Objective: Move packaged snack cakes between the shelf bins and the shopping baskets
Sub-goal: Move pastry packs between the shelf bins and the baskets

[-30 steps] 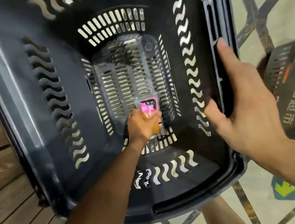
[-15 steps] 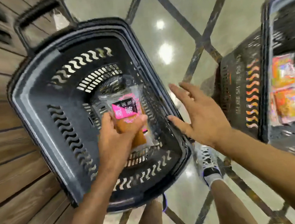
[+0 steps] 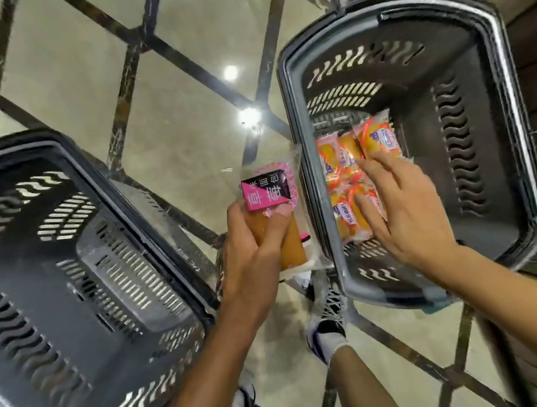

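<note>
My left hand [image 3: 252, 248] grips a clear-wrapped snack cake [image 3: 274, 209] with a pink and black label, held in the air between two dark grey baskets. The left basket [image 3: 26, 264] shows no packages inside. The right basket [image 3: 488, 145] holds several orange and pink snack cake packs [image 3: 339, 165] on its floor. My right hand [image 3: 408, 207] reaches into the right basket with fingers spread, above those packs; whether it touches them I cannot tell.
The glossy floor [image 3: 195, 44] has dark diagonal bands. Dark wooden shelving [image 3: 536, 39] stands at the right edge. My legs and a white shoe [image 3: 329, 333] are below, between the baskets.
My left hand lifted the pink-labelled cake out of the left basket and carried it right. My right hand left that basket's rim and moved into the right basket. The view swung right.
</note>
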